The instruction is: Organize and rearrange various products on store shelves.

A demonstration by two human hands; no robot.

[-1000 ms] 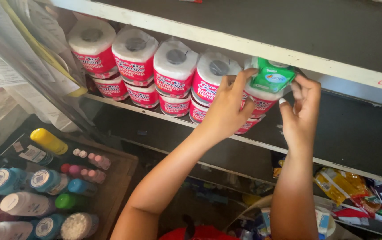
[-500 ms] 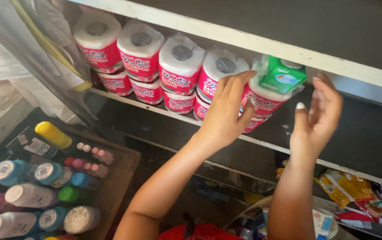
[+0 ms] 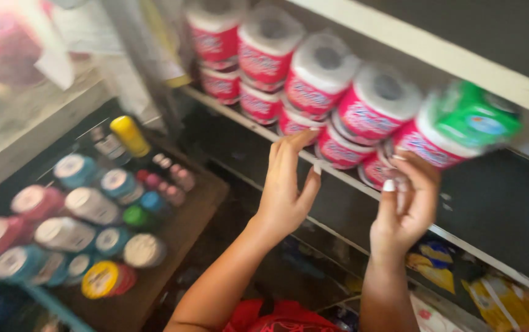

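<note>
Both hands (image 3: 286, 184) (image 3: 402, 206) have dropped off the toilet rolls (image 3: 375, 104), empty

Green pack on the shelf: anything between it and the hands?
Nothing visible. The green pack sits at the right end of the toilet roll row, on top of the end roll. The right hand is just below it, the left hand farther left by the shelf edge. The frame is blurred.

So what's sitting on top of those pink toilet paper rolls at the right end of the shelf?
A green wrapped pack lies on the last pink-wrapped rolls. The frame is blurred, so its contents cannot be told, and whatever lies behind it is hidden.
</note>
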